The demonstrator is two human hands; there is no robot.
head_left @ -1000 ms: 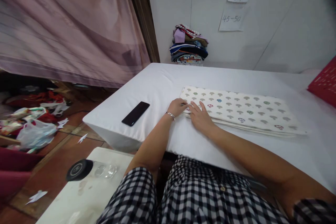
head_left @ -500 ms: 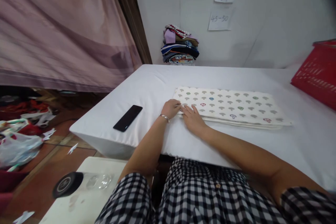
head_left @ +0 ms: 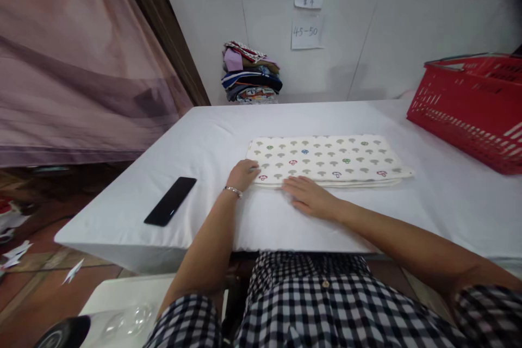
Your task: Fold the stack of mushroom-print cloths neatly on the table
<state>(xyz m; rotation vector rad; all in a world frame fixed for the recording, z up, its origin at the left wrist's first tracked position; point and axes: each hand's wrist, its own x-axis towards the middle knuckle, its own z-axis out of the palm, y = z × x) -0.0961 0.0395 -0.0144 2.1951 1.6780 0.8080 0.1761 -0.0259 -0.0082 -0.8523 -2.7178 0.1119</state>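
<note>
A folded white cloth with grey mushroom prints and a few coloured ones lies flat as a long strip on the white table. At its left end, near the front corner, my left hand has its fingers closed on the edge; a bracelet circles that wrist. My right hand rests palm down along the near edge, its fingers stretched out and the tips touching the cloth's border. The strip's right front corner sticks out a little.
A black phone lies left on the white-covered table. Folded clothes are stacked at the back by the wall, under paper signs. On the right stands a red basket. A pink curtain hangs at left.
My hands, close together at the cloth's left front corner before, are now farther apart. The right has slid rightward along the near edge. The view has turned right, showing more of the basket.
</note>
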